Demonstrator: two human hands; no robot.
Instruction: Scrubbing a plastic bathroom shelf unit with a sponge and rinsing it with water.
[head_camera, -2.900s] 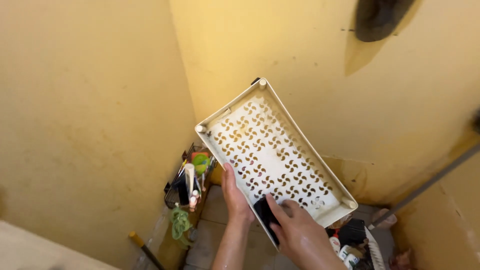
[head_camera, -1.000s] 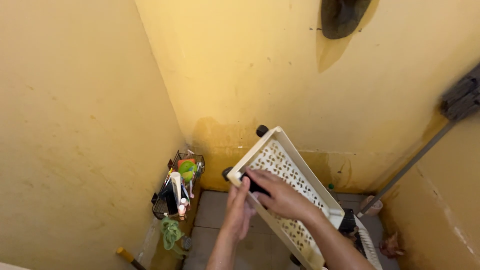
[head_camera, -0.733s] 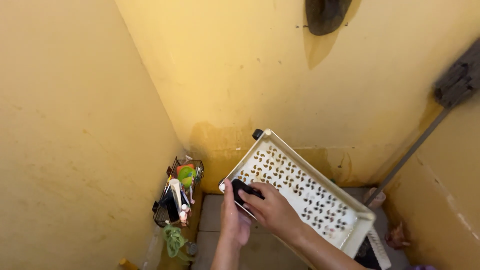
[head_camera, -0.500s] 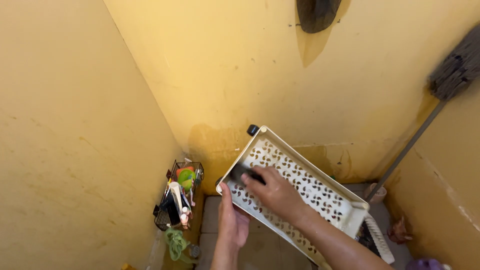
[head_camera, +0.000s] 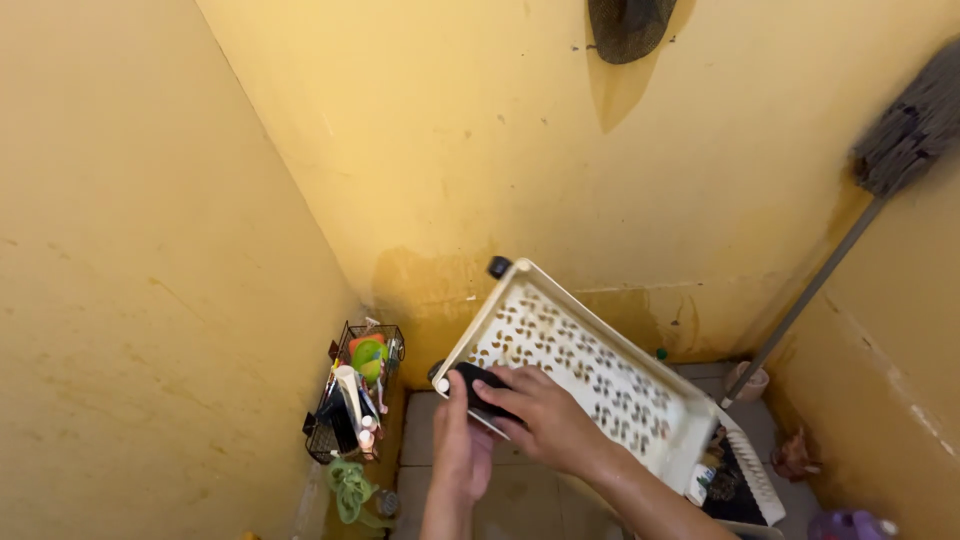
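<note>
Scrubbing was the work in hand: the right hand (head_camera: 545, 425) had its fingers closed over a dark scrub pad (head_camera: 478, 385) and pressed it against the near corner of a cream perforated plastic tray (head_camera: 590, 375). The left hand (head_camera: 462, 450) lay beneath that same corner, fingers extended flat against the underside and the thumb up along the rim, propping the tray rather than clenching it. The tray itself hung in the air, tilted, its far corner with a black caster (head_camera: 498, 266) well beyond the fingertips and close to the yellow wall (head_camera: 480, 130).

To do this well, I judged that the pad should stay flat on the slotted floor, with the supporting palm directly behind the spot being rubbed so the thin plastic did not flex. Short strokes running with the rows of cut-outs would probably reach into the slots, and the inner angle along the rim likely needed the pad's edge. A firmer hold from the left fingers seemed wise, since the tray looked wet and could slip.

Compared with half a second earlier, the pad had travelled from a little way in on the tray floor down to the corner nearest the left thumb. The tray had tipped slightly flatter. A wire caddy (head_camera: 352, 395) of toiletries stayed left of the left hand, and a mop (head_camera: 905, 130) leaned at far right.
</note>
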